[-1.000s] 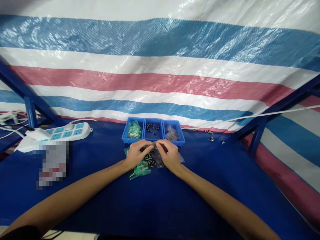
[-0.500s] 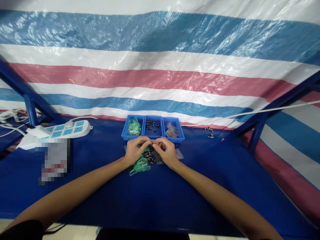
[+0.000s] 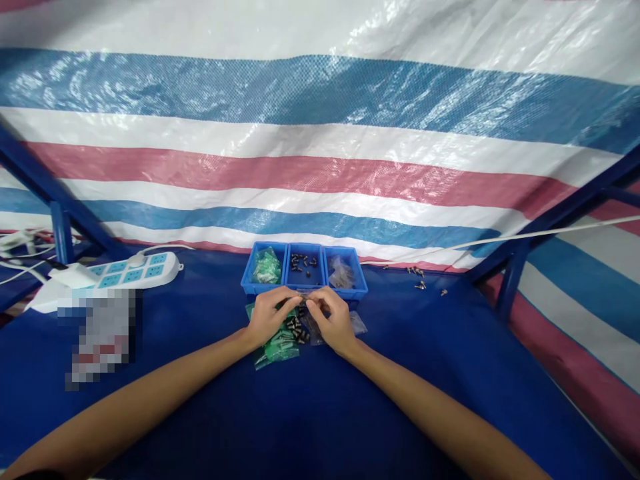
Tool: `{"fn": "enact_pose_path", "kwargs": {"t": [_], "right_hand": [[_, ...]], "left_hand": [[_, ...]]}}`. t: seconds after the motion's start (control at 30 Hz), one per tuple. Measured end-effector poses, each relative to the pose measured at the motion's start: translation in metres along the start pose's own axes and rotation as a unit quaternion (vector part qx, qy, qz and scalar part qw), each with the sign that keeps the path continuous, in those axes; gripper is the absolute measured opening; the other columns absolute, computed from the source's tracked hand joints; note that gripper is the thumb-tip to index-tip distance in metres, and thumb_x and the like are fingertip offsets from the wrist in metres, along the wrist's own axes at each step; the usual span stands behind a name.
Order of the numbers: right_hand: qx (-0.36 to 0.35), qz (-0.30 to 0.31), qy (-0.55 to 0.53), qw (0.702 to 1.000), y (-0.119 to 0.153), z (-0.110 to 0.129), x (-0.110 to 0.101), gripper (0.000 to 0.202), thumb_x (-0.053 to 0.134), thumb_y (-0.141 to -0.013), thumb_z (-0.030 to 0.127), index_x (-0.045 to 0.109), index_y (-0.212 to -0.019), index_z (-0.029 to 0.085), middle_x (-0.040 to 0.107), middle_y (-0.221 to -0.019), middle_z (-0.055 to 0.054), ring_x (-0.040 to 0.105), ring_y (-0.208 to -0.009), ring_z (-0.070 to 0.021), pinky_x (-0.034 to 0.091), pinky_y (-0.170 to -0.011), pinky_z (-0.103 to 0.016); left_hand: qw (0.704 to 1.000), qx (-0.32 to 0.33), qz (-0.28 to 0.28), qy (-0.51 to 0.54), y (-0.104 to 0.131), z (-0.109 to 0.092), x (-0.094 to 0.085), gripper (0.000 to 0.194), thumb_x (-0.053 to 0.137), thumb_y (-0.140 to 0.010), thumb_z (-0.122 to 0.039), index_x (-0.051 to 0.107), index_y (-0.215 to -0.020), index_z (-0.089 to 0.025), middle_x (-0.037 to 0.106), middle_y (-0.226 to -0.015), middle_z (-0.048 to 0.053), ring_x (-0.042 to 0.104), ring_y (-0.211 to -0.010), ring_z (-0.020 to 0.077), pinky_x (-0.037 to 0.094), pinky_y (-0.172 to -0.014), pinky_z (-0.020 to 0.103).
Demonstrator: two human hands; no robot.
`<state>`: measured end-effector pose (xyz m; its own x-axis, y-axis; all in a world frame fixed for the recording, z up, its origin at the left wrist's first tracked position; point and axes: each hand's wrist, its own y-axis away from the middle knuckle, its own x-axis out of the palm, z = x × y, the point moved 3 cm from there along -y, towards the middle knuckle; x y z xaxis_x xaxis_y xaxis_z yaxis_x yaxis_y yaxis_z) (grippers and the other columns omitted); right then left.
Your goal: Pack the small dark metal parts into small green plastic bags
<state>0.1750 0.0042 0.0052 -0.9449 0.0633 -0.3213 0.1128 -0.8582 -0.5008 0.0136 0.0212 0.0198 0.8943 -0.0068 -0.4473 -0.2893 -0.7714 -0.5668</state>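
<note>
Head camera view: the left hand (image 3: 270,317) and right hand (image 3: 334,319) meet fingertip to fingertip, thumbs against forefingers, pinching a small, brownish, faintly glinting item (image 3: 302,298) just in front of a row of blue plastic trays. Fingers cover most of the item, so its exact shape cannot be told, nor whether clear film is wrapped around it.

Below the hands, on the dark blue tabletop (image 3: 310,413), lies a cluster of short, dark and brassy metal fittings (image 3: 296,328), beside a translucent green plastic bag (image 3: 277,350) of slim, pale pieces and partly hidden clear plastic bags (image 3: 357,323).

The pinched item should be light, and if it is metal like the fittings, stiff and hard to damage; its smallness would make it easy to drop. A thumb-and-forefinger hold at its opposite ends looks the surest. The loose fittings look rigid and prone to roll, best lifted singly by their sides. Both kinds of bag look soft, thin and slippery, likely to crumple; a flat edge or corner gives the better hold, with the contents shifting inside.

More dark fittings sit in the middle blue tray (image 3: 307,283).
</note>
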Motion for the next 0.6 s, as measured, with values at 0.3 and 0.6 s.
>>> {"fn": "enact_pose_path", "kwargs": {"t": [0.3, 0.6], "right_hand": [[0.003, 0.010, -0.012, 1.000, 0.0000, 0.0010, 0.0011, 0.010, 0.051, -0.089, 0.027, 0.054, -0.082, 0.020, 0.049, -0.076, -0.001, 0.049, -0.066, -0.0129, 0.042, -0.058, -0.024], [0.024, 0.025, -0.031, 0.999, -0.0006, -0.0026, 0.0029, 0.014, 0.049, -0.090, 0.030, 0.051, -0.080, 0.020, 0.049, -0.072, 0.001, 0.049, -0.063, -0.0124, 0.042, -0.056, -0.023]], "left_hand": [[0.999, -0.043, 0.004, 0.025, 0.0033, 0.0054, 0.0036, 0.017, 0.058, -0.087, -0.031, 0.066, -0.088, -0.016, 0.070, -0.082, 0.003, 0.064, -0.065, 0.0121, 0.051, -0.064, 0.021], [0.999, -0.024, 0.018, 0.011, 0.0024, 0.0039, 0.0035, 0.017, 0.056, -0.088, -0.030, 0.067, -0.088, -0.016, 0.070, -0.080, 0.004, 0.065, -0.068, 0.0130, 0.052, -0.065, 0.022]]}}
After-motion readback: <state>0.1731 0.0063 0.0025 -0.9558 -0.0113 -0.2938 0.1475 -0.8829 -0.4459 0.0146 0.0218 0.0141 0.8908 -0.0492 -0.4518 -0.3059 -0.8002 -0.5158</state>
